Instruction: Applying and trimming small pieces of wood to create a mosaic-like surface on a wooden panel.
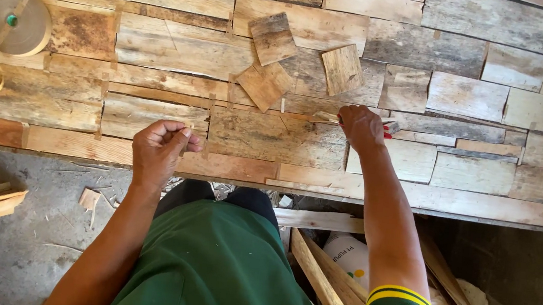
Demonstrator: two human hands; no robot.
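Weathered wood strips, laid edge to edge and joined with paper tape, cover the counter (162,49) in front of a person in a green shirt, seen from above. At the middle of the sheet, the right hand (360,128) presses down on a thin sliver of veneer (301,116) lying along a seam, its grip closed around a small red-handled tool (387,134) whose blade is hidden. The left hand (162,148), nearer the counter's near edge, pinches a short piece of tape (186,132) between thumb and fingers. Three loose square patches (272,38) lie just beyond the right hand, and a tape roll (11,20) sits at the far left with its end trailing. By the look of it, the work in hand is patching a seam: the sliver is held in place, and the next move would call for bringing the tape across to bind it without letting it shift.
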